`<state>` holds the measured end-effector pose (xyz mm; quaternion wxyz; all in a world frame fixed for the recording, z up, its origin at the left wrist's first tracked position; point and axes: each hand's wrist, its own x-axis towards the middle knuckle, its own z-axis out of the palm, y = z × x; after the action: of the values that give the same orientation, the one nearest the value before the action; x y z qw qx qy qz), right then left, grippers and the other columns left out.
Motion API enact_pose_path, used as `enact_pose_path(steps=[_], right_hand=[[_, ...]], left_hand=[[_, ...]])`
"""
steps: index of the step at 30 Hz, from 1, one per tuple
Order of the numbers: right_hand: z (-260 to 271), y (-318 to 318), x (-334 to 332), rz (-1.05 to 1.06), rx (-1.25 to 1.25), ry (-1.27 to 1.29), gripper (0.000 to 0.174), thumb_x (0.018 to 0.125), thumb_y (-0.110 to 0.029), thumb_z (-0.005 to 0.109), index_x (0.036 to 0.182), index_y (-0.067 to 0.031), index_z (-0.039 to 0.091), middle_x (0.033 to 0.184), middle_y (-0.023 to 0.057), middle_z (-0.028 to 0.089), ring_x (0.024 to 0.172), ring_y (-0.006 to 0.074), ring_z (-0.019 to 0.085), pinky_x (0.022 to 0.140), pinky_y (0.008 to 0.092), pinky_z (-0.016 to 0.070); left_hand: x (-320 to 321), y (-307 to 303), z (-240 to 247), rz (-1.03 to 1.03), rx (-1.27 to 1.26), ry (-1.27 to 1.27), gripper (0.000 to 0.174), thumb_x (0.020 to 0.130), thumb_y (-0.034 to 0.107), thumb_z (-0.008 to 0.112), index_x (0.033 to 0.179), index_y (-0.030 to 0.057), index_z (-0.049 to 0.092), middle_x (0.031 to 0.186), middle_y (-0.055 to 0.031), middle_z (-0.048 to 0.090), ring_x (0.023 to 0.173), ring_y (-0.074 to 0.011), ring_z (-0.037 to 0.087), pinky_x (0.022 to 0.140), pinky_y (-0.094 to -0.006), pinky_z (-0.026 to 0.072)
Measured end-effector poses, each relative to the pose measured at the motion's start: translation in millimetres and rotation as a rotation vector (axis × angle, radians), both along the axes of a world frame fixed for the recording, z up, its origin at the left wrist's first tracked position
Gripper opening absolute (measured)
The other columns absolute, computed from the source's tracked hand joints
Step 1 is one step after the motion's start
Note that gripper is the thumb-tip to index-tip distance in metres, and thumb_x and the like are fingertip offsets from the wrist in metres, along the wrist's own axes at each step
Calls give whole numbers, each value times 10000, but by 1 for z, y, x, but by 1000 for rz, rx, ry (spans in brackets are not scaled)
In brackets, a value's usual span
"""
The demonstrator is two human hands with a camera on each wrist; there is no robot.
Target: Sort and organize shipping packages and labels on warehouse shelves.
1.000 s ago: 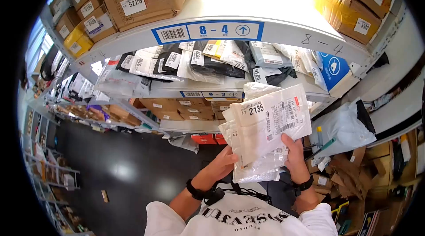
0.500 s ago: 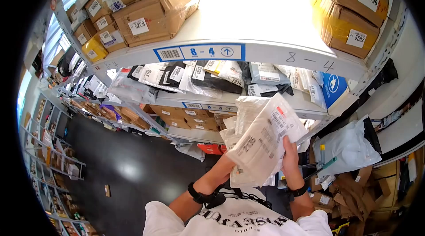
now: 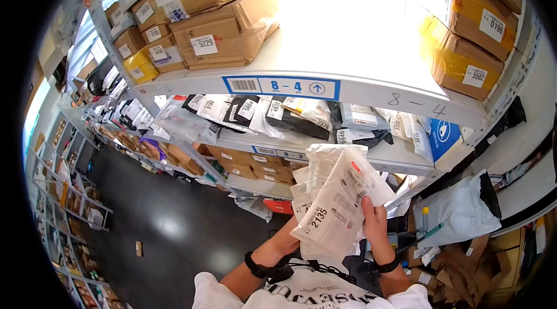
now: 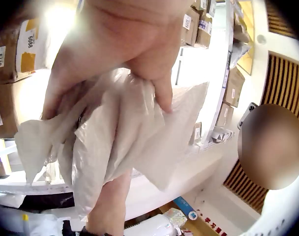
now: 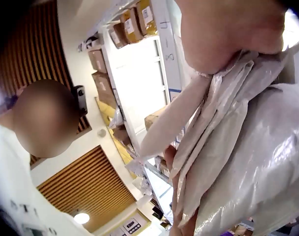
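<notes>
A stack of white plastic mailer bags (image 3: pixel 339 210) is held between both hands in front of the chest, the top one labelled 2135 and tilted. The left hand (image 3: pixel 285 239) grips the stack's left side, its fingers mostly hidden by the bags in the head view; in the left wrist view that hand (image 4: pixel 125 39) has fingers and thumb round the bunched mailers (image 4: pixel 105 132). At the right edge, the right hand (image 3: pixel 375 221) pinches the stack with its thumb on the top bag. Several layered bags (image 5: pixel 223 128) hang below the right hand (image 5: pixel 228 34) in the right wrist view.
Ahead stands a shelf rack with an 8-4 label (image 3: pixel 281 87). Cardboard boxes (image 3: pixel 226 33) sit on its upper shelf, more boxes (image 3: pixel 467 68) at right. Numbered parcels (image 3: pixel 299 123) fill the shelf below. A large white bag (image 3: pixel 455 213) and flattened cardboard (image 3: pixel 464 274) lie at right.
The top mailer has turned and tilted, its 2135 label swinging down to the left. Both hands keep hold of the stack, now slightly lower in view; the head view has shifted.
</notes>
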<state>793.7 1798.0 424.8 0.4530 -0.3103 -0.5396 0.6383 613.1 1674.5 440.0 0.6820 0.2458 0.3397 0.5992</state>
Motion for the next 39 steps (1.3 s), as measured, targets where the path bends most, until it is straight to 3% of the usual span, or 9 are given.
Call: enact_pose_path(steps=[3, 13, 16, 22, 26, 28, 33, 36, 39], right_hand=[[20, -12, -6, -119, 336, -169, 308, 959, -191, 508, 1153, 41, 568, 903, 100, 641, 814, 124, 557, 689, 279, 440], [37, -25, -28, 214, 203, -161, 320, 970, -180, 512, 1201, 40, 543, 975, 43, 627, 857, 91, 532, 715, 248, 433], [27, -30, -56, 329, 61, -139, 331, 977, -176, 504, 1234, 32, 527, 1062, 35, 617, 945, 86, 524, 802, 239, 428], [32, -49, -133, 366, -405, 230, 364, 976, -187, 504, 1283, 8, 484, 1229, 64, 567, 1100, 143, 543, 942, 289, 428], [27, -56, -186, 312, -559, 293, 346, 977, -194, 491, 1263, 1, 480, 1234, 88, 572, 1099, 183, 565, 948, 336, 451], [26, -60, -208, 314, -550, 316, 357, 979, -190, 481, 1280, 1, 463, 1253, 102, 561, 1113, 201, 563, 961, 349, 448], [25, -63, -234, 286, -573, 413, 387, 981, -197, 471, 1309, 3, 433, 1264, 121, 555, 1134, 231, 561, 974, 375, 447], [26, -60, -234, 263, -566, 461, 387, 980, -209, 473, 1304, 0, 438, 1255, 118, 562, 1121, 233, 571, 964, 380, 456], [27, -50, -217, 225, -542, 502, 386, 979, -223, 475, 1298, -7, 444, 1237, 115, 574, 1106, 236, 581, 953, 387, 467]], left_hand=[[5, -1, 9, -18, 12, -89, 600, 937, 270, 563, 1438, 70, 301, 1373, -80, 458, 1190, -155, 512, 962, -306, 458], [-25, -16, -40, 101, 74, -125, 613, 946, 354, 520, 1445, 87, 284, 1423, -101, 415, 1238, -236, 482, 998, -399, 437], [-43, -14, -51, 136, 51, -508, 610, 944, 376, 517, 1435, 87, 300, 1406, -103, 432, 1217, -245, 498, 985, -408, 445], [-110, -42, -77, 255, 216, -241, 557, 954, 335, 504, 1420, 84, 328, 1382, -101, 453, 1232, -238, 483, 993, -414, 442], [-173, -64, -123, 289, -19, -305, 537, 948, 353, 510, 1396, 90, 372, 1311, -101, 513, 1165, -217, 528, 934, -398, 483], [-198, -89, -149, 344, -50, -462, 548, 876, 132, 609, 1365, 43, 380, 1281, -130, 539, 1117, -267, 582, 927, -405, 506], [-246, -143, -134, 373, -140, -287, 666, 707, 40, 641, 1325, 13, 396, 1248, -153, 547, 1113, -305, 578, 951, -433, 493], [-269, -177, -152, 427, -79, -178, 735, 696, 213, 662, 1338, -19, 389, 1238, -151, 562, 1138, -326, 556, 973, -434, 468], [-263, -177, -67, 391, 66, -46, 700, 718, 207, 658, 1332, -8, 400, 1245, -145, 559, 1164, -321, 536, 977, -438, 455]])
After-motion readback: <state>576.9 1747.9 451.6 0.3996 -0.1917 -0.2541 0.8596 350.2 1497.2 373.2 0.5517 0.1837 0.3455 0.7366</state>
